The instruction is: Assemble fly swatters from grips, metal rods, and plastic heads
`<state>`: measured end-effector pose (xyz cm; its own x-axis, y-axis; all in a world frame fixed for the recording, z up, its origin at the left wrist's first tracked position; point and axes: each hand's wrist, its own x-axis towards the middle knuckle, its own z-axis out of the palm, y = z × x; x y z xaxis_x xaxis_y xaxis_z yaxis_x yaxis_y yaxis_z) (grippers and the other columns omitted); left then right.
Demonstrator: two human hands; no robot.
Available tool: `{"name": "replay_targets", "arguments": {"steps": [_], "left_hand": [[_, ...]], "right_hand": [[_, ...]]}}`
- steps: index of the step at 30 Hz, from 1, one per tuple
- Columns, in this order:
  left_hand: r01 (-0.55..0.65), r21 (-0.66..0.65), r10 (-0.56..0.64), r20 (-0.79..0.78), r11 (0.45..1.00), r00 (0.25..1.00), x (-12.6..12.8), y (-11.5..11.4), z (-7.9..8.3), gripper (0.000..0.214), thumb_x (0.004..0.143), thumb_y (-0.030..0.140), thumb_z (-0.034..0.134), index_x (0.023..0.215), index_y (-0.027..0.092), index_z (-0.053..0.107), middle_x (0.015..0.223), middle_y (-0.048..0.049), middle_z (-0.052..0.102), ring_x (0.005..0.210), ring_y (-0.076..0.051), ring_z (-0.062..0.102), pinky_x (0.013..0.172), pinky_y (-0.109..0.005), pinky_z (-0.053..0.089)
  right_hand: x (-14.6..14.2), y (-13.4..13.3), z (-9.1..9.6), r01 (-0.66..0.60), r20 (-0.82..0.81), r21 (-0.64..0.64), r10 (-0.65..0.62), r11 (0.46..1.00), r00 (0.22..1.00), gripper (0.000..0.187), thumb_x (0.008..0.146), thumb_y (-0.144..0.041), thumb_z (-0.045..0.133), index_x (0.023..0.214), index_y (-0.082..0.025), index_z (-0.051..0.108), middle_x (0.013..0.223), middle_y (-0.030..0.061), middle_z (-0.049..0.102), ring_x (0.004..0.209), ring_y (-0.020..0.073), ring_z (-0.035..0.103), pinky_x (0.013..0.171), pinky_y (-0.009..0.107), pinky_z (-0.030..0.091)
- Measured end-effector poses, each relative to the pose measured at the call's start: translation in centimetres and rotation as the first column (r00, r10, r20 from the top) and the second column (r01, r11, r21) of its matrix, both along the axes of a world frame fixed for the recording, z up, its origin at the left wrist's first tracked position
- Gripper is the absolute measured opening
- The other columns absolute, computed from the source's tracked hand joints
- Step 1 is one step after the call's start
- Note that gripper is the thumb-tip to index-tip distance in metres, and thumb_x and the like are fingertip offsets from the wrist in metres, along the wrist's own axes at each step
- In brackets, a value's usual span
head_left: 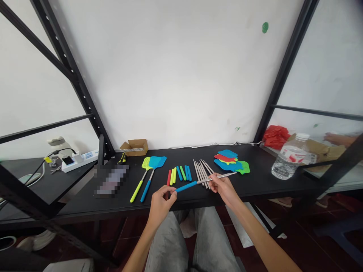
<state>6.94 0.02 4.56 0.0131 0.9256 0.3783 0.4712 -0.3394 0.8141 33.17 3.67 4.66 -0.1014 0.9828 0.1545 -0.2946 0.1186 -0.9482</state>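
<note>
My left hand (162, 202) is closed on the outer end of a blue handle (186, 186). A metal rod (202, 181) runs from the handle's other end, and my right hand (224, 189) pinches it partway along. Both are held in one slanting line over the table's front edge. Behind them lie several loose handles (183, 173) in red, yellow, blue and green, and a bundle of bare metal rods (202, 172). Swatter heads (227, 165) are piled to the right. A yellow fly swatter (136, 191) and a blue fly swatter (145, 191) lie to the left.
On the black table (85, 204) stands a small open cardboard box (136, 147), with a pixelated patch in front of it. A power strip (82, 160) is at the left. A large water bottle (290, 156) and a red plastic bag (275, 136) are at the right, near a black frame post (283, 71).
</note>
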Motion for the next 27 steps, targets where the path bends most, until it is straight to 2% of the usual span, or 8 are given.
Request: {"name": "replay_targets", "arguments": {"steps": [16, 27], "left_hand": [[0.054, -0.016, -0.055, -0.059, 0.998, 0.997, -0.37, 0.03, -0.50, 0.023, 0.087, 0.036, 0.056, 0.085, 0.019, 0.071, 0.081, -0.0036, 0.064, 0.062, -0.013, 0.045, 0.058, -0.024, 0.037], [0.081, -0.051, -0.085, -0.064, 0.995, 0.994, -0.47, 0.04, -0.19, 0.023, 0.088, 0.037, 0.056, 0.085, 0.019, 0.070, 0.079, -0.0026, 0.061, 0.063, -0.014, 0.043, 0.059, -0.025, 0.035]], "right_hand": [[0.18, 0.05, -0.21, 0.004, 0.041, 0.016, -0.004, 1.000, 0.999, 0.035, 0.083, -0.051, 0.067, 0.079, -0.016, 0.065, 0.063, 0.0021, 0.060, 0.054, 0.0114, 0.048, 0.049, 0.024, 0.030], [0.10, -0.19, -0.03, 0.005, 0.098, 0.072, -0.012, 0.997, 0.995, 0.034, 0.086, -0.050, 0.063, 0.082, -0.017, 0.063, 0.064, 0.0016, 0.060, 0.054, 0.0107, 0.048, 0.049, 0.024, 0.031]]}}
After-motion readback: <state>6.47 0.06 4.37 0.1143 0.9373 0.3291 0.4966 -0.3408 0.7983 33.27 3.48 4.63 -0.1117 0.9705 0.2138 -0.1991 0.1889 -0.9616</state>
